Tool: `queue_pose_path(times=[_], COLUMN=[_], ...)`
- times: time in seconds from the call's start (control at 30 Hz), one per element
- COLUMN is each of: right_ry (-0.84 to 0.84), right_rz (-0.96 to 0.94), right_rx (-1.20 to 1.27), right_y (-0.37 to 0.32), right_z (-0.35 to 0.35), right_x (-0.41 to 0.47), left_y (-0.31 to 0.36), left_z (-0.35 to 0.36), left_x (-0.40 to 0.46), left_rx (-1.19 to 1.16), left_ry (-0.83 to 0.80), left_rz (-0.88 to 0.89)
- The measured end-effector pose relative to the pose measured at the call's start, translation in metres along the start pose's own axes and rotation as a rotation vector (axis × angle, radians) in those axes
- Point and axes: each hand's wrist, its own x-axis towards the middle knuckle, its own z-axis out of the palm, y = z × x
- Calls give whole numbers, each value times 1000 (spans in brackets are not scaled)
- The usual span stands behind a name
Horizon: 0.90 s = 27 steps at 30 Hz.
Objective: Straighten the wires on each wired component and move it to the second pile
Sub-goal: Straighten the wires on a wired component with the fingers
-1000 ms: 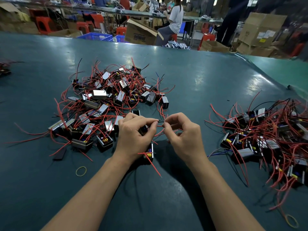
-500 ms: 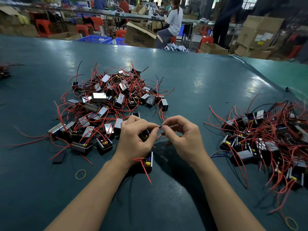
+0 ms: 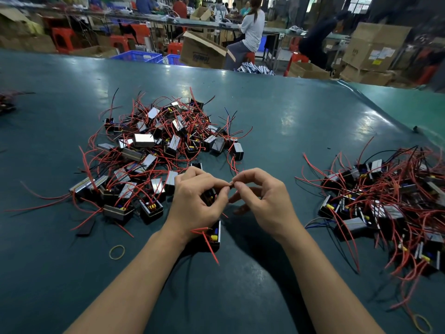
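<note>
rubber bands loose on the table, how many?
2. One rubber band lies left of the left forearm, near the front of the left pile; the other rubber band sits at the bottom right corner. More may hide under the piles.

A single head-worn view is given, looking forward and down from close above the counter [image 3: 277, 112]; both forearms are seen entering from the bottom edge, and the workshop is seen beyond.

The dark green desk [image 3: 265, 112] carries a left pile [image 3: 159, 155] and a right pile [image 3: 390, 203] of red-wired components, well apart; two rubber bands [image 3: 117, 252] lie near its front, and one component [image 3: 213, 236] between.
</note>
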Motion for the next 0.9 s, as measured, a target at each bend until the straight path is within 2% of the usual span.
queue_pose_path(times=[0.33,0.5,0.57,0.63,0.83,0.9], right_ry=[-54,54,98,50,-185,-167], right_rz=[146,374,583,762,1071,1121], right_rx=[-4,72,183,303,909,955], right_y=[-4,-9,-12,-15,-16,-19], right_z=[-7,2,4,0,-18,-18], right_x=[2,4,6,7,7,7], left_y=[-4,-7,-9,-9,-9,-9], left_z=[-2,1,3,5,4,4], left_x=[-1,-1,0,1,4,4], left_rx=[44,119,164,212,339,347], left_ry=[-19,7,17,18,5,-1], left_rz=[42,194,295,392,547,551])
